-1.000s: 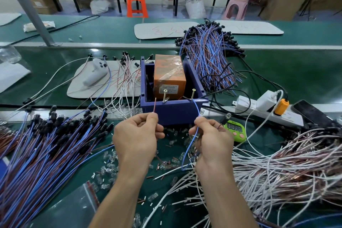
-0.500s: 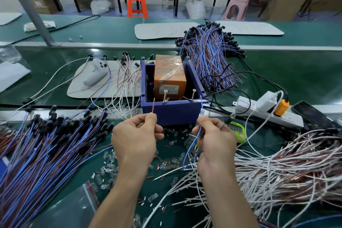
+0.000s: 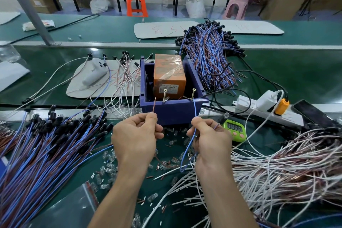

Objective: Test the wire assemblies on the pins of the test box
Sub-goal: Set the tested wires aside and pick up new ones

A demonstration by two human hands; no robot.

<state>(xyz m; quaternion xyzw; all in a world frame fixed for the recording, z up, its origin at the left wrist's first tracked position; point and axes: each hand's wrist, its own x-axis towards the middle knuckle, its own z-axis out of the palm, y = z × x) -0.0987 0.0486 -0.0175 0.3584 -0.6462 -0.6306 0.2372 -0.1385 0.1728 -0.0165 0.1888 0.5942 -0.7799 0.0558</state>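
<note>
— Low over the bench (image 3: 305, 79), nearest first: left hand (image 3: 136, 135) pinching a brown wire (image 3: 153, 107), right hand (image 3: 209, 135) pinching a blue wire (image 3: 195, 111), both ends pointing up and away.
— And beyond?
— Test box (image 3: 172, 112) just past both hands. Blue end up at the right pin (image 3: 193, 94), seemingly touching. Brown end just left of the left pin (image 3: 164, 95), apart; probably calls for a slight shift rightward.

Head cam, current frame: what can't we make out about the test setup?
- Head view: whether the blue wire tip touches the right pin; contact too small to see.
- Head view: label text on the orange box; print too small.
- Head view: digits on the green timer; blurred.
- Head view: the brown wire below the left hand; hidden by the fingers.
</note>
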